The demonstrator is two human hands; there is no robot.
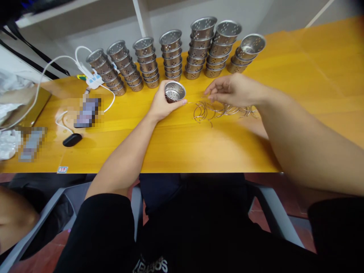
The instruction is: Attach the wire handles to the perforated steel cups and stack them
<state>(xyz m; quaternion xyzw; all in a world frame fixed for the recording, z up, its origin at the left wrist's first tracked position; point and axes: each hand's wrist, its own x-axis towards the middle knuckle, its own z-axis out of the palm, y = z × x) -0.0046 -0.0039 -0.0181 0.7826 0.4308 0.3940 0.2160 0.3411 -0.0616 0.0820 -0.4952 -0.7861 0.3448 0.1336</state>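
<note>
My left hand (160,106) is wrapped around a small perforated metal cup (174,91), holding it upright just above the yellow table (182,148). My right hand (231,90) hovers over a loose pile of thin curved wire handles (220,112), its fingers pinched together at the pile's left side. Whether a wire sits between those fingertips is too fine to make out. Behind both hands stand several stacks of the same metal cups (173,55) in a row along the table's far edge.
At the left lie a white power strip with cables (93,79), a phone (87,112), a black oval object (72,140) and crumpled plastic (11,98). Another person's arm (14,220) shows at the lower left. A grey chair frame (270,212) sits under me.
</note>
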